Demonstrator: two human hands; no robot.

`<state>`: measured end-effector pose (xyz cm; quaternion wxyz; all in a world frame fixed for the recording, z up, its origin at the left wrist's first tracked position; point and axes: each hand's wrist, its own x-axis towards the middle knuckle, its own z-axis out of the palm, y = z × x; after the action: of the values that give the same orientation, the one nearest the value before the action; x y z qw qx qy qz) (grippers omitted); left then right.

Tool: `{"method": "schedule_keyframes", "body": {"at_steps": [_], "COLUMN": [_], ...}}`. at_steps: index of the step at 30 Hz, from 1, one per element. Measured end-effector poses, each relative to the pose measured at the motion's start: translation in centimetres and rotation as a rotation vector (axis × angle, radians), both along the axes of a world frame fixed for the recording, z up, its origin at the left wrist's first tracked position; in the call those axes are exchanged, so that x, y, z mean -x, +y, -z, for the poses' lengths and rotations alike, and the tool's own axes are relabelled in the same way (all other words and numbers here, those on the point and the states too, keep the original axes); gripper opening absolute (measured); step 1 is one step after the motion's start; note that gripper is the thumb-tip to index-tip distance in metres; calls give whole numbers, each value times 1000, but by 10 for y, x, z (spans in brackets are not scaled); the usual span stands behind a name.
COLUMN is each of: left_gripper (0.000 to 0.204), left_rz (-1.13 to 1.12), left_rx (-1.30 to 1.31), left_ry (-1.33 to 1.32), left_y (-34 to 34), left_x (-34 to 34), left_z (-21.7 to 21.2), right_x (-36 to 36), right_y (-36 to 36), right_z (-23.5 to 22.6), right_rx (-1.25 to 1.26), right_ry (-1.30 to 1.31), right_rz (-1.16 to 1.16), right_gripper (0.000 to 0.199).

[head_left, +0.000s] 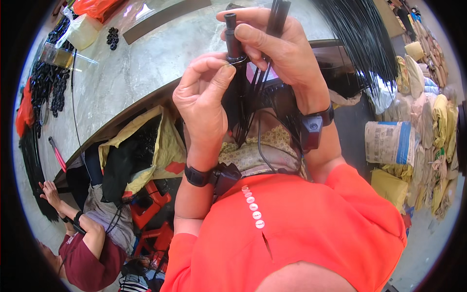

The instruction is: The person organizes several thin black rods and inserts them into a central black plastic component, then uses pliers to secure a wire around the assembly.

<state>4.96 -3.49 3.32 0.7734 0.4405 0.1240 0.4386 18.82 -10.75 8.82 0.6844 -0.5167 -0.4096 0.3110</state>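
Observation:
My left hand (206, 95) is closed, its thumb and forefinger pinching a thin wire (238, 62) at the base of a black stepped tube piece (233, 41). That piece stands upright between my two hands. My right hand (292, 56) is closed round a bundle of black rods (278, 18), whose ends stick up above the fingers. Its thumb lies beside the top of the tube piece; whether it touches is hard to tell. Thin black strands run down below both hands toward my lap.
A grey table (160, 53) carries a dark flat bar (165, 20), black clustered parts (112, 39) and a plastic tub (83, 31). Long black strands (360, 39) hang at right. A yellow sack (160, 141) stands below the table edge. Another person (92, 248) sits left. Sacks (389, 141) are stacked right.

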Motion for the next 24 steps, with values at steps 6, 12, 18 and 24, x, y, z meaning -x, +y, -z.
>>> {"method": "schedule_keyframes", "body": {"at_steps": [6, 12, 18, 24], "left_gripper": [16, 15, 14, 17], "left_rz": [-23, -124, -281, -391], "left_rx": [-60, -136, -242, -342], "left_ry": [-33, -20, 34, 87], "left_y": [-6, -16, -28, -32], "left_x": [-1, -2, -5, -8], "left_z": [5, 5, 4, 4], "right_x": [-2, 1, 2, 1], "right_y": [0, 1, 0, 3], "right_z": [4, 8, 8, 13], "right_rx": [-5, -19, -59, -83], "right_ry": [58, 123, 203, 219], "right_rz": [-52, -28, -60, -68], "right_gripper": [22, 20, 18, 24]}}
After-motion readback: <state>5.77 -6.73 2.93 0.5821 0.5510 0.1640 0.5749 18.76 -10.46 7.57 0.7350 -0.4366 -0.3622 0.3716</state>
